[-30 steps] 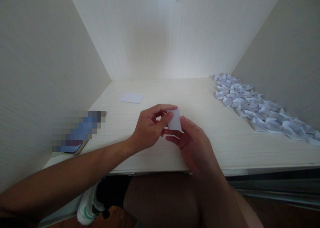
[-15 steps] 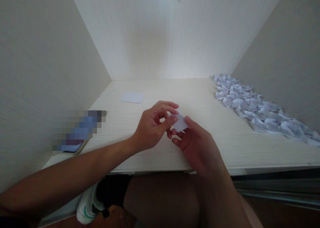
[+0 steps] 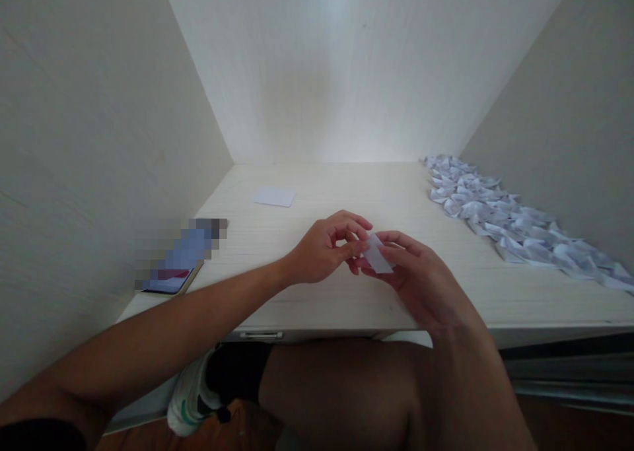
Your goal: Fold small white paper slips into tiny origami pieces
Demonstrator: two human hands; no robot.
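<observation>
A small piece of white paper (image 3: 378, 257) is held between both hands above the table, its lower edge tapering to a corner. My left hand (image 3: 331, 247) pinches its left side with thumb and fingers. From the right, my right hand (image 3: 413, 269) grips the same paper, thumb on the near face and fingers around and behind it. Part of the paper is hidden by the fingers. Farther back on the table lies a flat white stack or sheet of paper (image 3: 275, 197), apart from both hands.
Many folded white paper pieces (image 3: 495, 207) run in a band along the right wall. A phone (image 3: 181, 259), partly pixelated, lies at the left of the white table (image 3: 337, 306). Panels enclose the table left, right and back. A drawer handle (image 3: 261, 336) shows below the front edge.
Both hands and the paper have shifted right in view, as has the whole scene slightly. The paper has turned, and the right fingers now reach over its far side.
</observation>
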